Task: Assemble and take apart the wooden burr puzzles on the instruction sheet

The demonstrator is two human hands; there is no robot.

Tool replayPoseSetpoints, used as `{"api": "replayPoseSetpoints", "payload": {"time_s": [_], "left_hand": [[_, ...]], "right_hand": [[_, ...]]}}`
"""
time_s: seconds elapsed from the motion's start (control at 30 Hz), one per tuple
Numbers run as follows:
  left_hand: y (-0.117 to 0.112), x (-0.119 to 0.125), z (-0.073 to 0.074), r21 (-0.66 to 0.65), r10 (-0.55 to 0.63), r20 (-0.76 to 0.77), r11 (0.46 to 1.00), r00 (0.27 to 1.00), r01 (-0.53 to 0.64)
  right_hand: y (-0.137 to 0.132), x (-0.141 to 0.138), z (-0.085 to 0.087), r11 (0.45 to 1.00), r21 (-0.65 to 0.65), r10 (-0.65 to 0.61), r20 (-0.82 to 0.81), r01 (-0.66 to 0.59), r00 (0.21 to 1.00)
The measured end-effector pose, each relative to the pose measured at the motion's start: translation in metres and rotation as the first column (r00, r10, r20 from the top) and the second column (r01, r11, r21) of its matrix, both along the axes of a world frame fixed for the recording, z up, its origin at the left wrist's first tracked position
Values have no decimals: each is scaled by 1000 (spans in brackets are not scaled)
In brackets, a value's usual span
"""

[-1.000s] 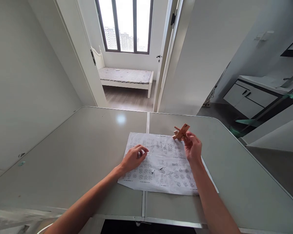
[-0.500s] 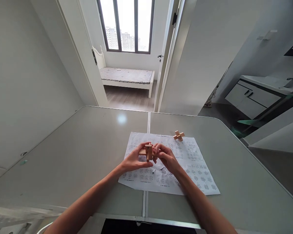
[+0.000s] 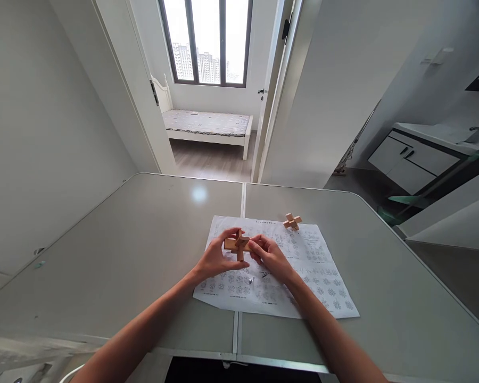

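Note:
A wooden cross-shaped puzzle [image 3: 238, 244] is held between both hands above a printed instruction sheet [image 3: 319, 276]. My left hand [image 3: 215, 259] grips its left side with thumb and curled fingers. My right hand [image 3: 272, 256] pinches its right side. A second, smaller wooden cross puzzle [image 3: 292, 221] lies on the far right corner of the sheet, apart from both hands. Two tiny dark bits [image 3: 263, 276] lie on the sheet just under my hands.
The sheet lies across the middle seam of a grey folding table [image 3: 123, 255]. Beyond the table's far edge an open doorway shows a bed [image 3: 207, 125] and a window. A dark cabinet with a counter [image 3: 415, 154] stands at the right.
My right hand set the small cross down at the sheet's far right corner and came to the middle. Both hands now hold another wooden cross, which has turned between the last two frames.

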State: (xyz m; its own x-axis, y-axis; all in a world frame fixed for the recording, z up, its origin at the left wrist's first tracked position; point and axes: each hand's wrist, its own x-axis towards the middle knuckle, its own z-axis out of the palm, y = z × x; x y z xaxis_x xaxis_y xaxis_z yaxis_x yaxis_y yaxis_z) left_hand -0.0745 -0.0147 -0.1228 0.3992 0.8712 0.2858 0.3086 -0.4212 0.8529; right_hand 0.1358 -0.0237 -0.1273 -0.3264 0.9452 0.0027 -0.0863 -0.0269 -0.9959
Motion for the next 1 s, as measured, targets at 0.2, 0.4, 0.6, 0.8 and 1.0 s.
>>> {"api": "replayPoseSetpoints", "payload": {"time_s": [0.2,0.4,0.6,0.8,1.0], "left_hand": [[4,-1,-9,14,43,-151,999,988,-41],[5,-1,-13,44,42,-271,999,962,-31],[4,-1,-13,99,52,-259,995,964,-27],[3,0,-15,207,107,-308,977,945,-44],[3,-2,-16,216,71,-343,976,937,6]], "right_hand": [[5,1,-10,999,-33,-28,45,30,999],[9,6,-17,1000,-12,27,74,-26,997],[3,3,-12,1000,13,9,117,-10,993],[-1,-4,-14,997,79,-6,140,-5,990],[-2,-7,-13,996,80,-53,162,40,985]]}}
